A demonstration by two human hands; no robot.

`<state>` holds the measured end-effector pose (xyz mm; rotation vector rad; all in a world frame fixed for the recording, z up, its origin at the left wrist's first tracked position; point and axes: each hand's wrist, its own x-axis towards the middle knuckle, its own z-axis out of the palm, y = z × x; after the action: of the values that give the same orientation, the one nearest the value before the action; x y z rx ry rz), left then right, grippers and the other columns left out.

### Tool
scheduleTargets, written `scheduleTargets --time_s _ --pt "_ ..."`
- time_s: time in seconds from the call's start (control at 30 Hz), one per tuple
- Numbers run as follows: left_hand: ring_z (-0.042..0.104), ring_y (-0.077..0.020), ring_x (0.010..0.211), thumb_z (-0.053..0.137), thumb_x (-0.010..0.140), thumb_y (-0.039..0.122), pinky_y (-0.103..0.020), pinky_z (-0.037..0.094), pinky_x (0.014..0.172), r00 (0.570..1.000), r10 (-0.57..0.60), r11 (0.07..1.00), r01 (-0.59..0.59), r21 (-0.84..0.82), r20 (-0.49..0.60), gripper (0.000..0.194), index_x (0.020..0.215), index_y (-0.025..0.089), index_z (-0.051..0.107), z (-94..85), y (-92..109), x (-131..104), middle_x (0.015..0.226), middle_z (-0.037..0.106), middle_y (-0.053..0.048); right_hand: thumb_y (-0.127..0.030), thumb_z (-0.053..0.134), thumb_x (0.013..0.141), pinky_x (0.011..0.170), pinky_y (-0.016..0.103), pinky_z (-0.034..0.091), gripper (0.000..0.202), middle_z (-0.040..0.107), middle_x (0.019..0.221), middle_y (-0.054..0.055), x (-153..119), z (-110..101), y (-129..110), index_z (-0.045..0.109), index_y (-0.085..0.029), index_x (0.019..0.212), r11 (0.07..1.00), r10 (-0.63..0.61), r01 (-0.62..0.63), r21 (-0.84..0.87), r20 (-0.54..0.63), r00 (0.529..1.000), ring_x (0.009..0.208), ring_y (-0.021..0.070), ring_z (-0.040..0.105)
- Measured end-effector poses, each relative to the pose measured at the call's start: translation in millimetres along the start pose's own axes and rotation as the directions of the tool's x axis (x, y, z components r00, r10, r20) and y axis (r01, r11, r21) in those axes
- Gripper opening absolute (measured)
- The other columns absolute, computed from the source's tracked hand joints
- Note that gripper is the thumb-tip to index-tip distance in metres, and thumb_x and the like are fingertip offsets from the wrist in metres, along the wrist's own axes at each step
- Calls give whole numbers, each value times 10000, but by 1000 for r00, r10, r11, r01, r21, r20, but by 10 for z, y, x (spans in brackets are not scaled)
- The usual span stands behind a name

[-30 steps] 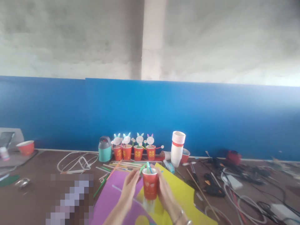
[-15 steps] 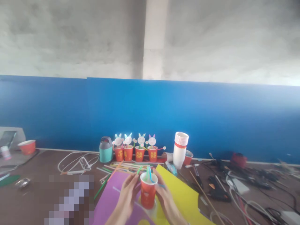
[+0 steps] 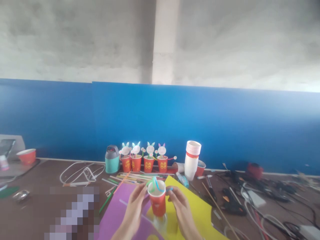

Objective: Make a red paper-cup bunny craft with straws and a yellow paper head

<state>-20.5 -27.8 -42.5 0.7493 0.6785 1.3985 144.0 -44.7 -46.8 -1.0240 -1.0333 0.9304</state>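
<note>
A red paper cup (image 3: 158, 204) stands upright between my hands, just above or on a clear round object (image 3: 160, 220), possibly a tape roll. Out of its mouth curve a green straw (image 3: 153, 184) and a blue straw (image 3: 157, 182). My left hand (image 3: 137, 199) is closed at the cup's left rim, where the green straw's end seems to sit between the fingertips. On the other side, my right hand (image 3: 179, 201) pinches a short blue end beside the rim, with its palm apart from the cup.
Purple paper (image 3: 112, 218) and yellow paper (image 3: 197, 206) lie underneath. Behind stand several red cups with rabbit faces (image 3: 149, 163), a teal device (image 3: 112, 161) and stacked white cups (image 3: 191, 166). Loose sticks (image 3: 132, 176) lie before them; cables and a glue gun (image 3: 232, 201) crowd the right.
The cup has shifted slightly up and left. My right hand has moved off the cup's side to the right, with the blue end in its fingers. The straws now bend leftward.
</note>
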Motion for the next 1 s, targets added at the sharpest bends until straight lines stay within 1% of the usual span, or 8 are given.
scheduleTargets --time_s 0.1,0.2,0.27,0.4,0.47,0.67,0.87,1.0 --pt "625 -305 1092 772 676 471 -389 486 939 999 14 998 -16 55 41 436 1028 221 715 41 7 -61 1121 713 -91 -560 727 669 655 287 422 344 667 752 30 -23 30 -31 696 -221 716 1000 4 -4 -7 12 1000 740 210 530" --pt "528 -324 1220 798 662 432 -398 442 987 982 55 994 -71 78 182 661 1268 284 577 73 -6 -109 1312 604 -98 -566 716 677 649 280 414 348 632 707 13 -43 55 -50 674 -220 696 1000 25 -25 -13 34 999 700 191 507" --pt "544 -327 1197 840 615 382 -403 439 980 968 67 992 -90 83 242 847 1369 311 460 81 -25 -120 1308 602 -102 -553 728 670 653 277 409 343 608 681 3 -56 60 -64 663 -217 681 999 52 -52 1 47 998 682 182 494" --pt "603 -309 1110 853 590 362 -400 471 923 973 57 994 -76 76 223 1034 1449 365 278 76 -28 -115 1233 650 -78 -517 780 616 640 269 392 341 542 608 -17 -69 49 -84 640 -207 630 992 92 -98 77 75 993 640 164 459" --pt "595 -309 1128 855 588 346 -398 476 920 976 43 996 -59 69 212 1052 1451 385 255 72 4 -119 1241 647 -69 -483 803 597 629 263 385 324 531 601 -23 -69 45 -83 646 -202 633 987 95 -105 119 85 992 627 155 446" --pt "540 -342 1198 851 595 306 -422 459 959 970 -11 995 -13 97 241 904 1390 322 422 43 96 -119 1317 590 -105 -415 817 612 604 244 366 288 516 589 -31 -69 47 -48 637 -189 609 955 139 -172 242 145 980 597 132 426" --pt "606 -335 1093 858 569 292 -409 496 883 954 -32 994 1 106 298 976 1418 326 376 -55 94 -42 1247 633 -109 -404 813 628 575 236 339 285 540 566 -22 -40 -3 27 652 -169 619 917 179 -276 289 320 930 555 116 434" --pt "574 -346 1141 868 540 266 -391 499 866 936 -59 991 12 136 347 980 1399 348 405 -68 140 -45 1299 606 -91 -413 835 579 573 248 340 312 541 539 -20 -18 -42 41 650 -162 570 913 176 -290 286 366 914 534 118 436"
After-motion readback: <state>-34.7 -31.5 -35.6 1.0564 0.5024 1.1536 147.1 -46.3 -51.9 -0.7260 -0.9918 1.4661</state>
